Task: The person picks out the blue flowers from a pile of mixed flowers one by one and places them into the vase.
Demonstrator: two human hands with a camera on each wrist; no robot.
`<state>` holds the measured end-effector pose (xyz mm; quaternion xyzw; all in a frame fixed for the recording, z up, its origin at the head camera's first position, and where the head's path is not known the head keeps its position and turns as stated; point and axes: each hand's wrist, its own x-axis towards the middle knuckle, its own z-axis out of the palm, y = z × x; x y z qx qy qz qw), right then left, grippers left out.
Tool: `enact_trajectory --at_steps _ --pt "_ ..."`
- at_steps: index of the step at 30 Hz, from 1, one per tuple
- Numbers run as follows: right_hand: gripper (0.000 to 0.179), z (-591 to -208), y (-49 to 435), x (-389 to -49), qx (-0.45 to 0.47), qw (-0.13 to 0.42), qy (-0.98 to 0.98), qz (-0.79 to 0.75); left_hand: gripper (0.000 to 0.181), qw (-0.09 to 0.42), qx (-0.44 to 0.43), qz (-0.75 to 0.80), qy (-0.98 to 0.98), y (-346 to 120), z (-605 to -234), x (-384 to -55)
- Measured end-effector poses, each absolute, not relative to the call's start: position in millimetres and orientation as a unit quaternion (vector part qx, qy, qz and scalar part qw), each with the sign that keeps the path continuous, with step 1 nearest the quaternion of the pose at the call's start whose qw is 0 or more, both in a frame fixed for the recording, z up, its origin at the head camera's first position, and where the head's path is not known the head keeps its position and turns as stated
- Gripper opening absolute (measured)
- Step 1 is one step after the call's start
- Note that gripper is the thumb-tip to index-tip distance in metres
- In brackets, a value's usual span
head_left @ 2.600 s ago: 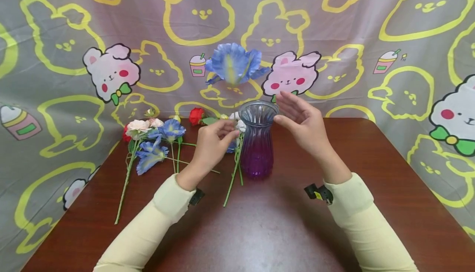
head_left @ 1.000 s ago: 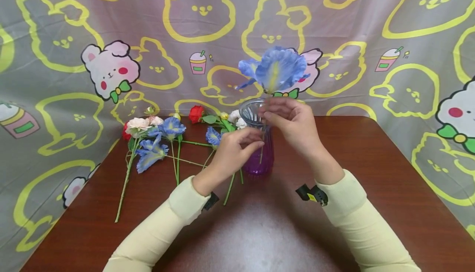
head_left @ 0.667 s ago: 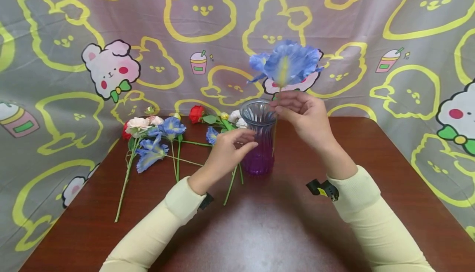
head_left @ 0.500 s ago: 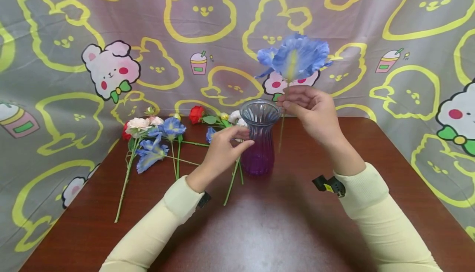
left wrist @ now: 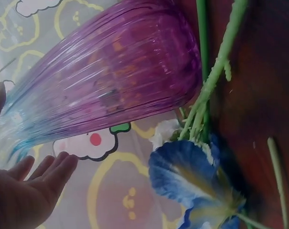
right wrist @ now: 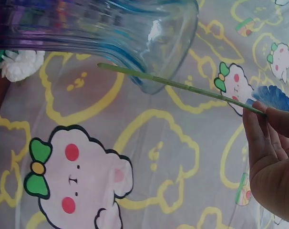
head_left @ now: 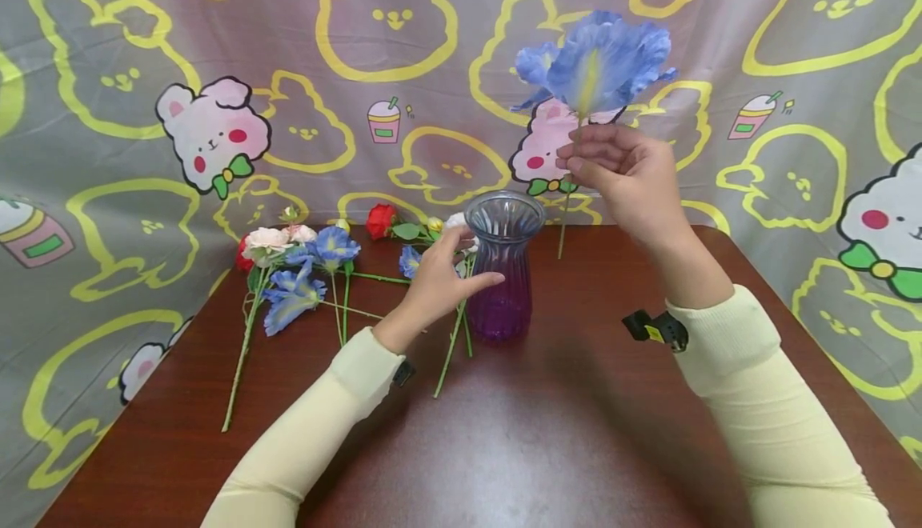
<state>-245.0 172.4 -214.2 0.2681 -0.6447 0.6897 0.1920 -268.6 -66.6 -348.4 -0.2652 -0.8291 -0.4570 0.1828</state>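
My right hand (head_left: 634, 180) pinches the thin green stem (right wrist: 182, 87) of a blue iris (head_left: 598, 64) between thumb and fingertips. The bloom stands upright above the hand, and the stem's lower end hangs in the air to the right of the vase. The glass vase (head_left: 504, 272), clear at its flared rim and purple toward its base, stands upright on the table. Close at its left side is my left hand (head_left: 435, 280), thumb and fingers spread apart around the neck. In the left wrist view its fingers (left wrist: 58, 167) are spread beside the vase (left wrist: 120, 71), holding nothing.
On the brown table (head_left: 461, 448), left of the vase, lie several loose flowers: pale pink roses (head_left: 268, 246), blue irises (head_left: 295, 296), a red rose (head_left: 382, 221) and white blooms (right wrist: 23, 66). A patterned curtain (head_left: 310, 24) hangs behind the table.
My right hand took over the blue iris, whose bloom first stood above my left hand, then carried it right and upward, clear of the vase. My left hand shifted right, to the vase's neck.
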Motion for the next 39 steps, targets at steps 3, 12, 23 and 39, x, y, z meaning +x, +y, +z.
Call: enact_trajectory --at_steps 3,12,23,39 --pt "0.019 -207.0 171.2 -246.5 0.267 0.209 -0.654 0.676 0.074 0.153 -0.256 -0.444 -0.845 -64.4 -351.7 -272.0" --pt "0.021 -185.8 161.8 -253.5 0.262 0.238 -0.666 0.656 0.099 0.106 -0.269 -0.429 -0.856 -58.7 -363.5 -280.3" --pt "0.021 -166.0 146.4 -254.3 0.286 0.241 -0.642 0.669 0.098 0.076 -0.25 -0.458 -0.85 -58.5 -367.4 -280.2" --pt "0.022 -204.0 118.5 -269.4 0.284 0.185 -0.704 0.624 0.095 0.081 -0.271 -0.451 -0.847 -60.1 -371.3 -280.4"
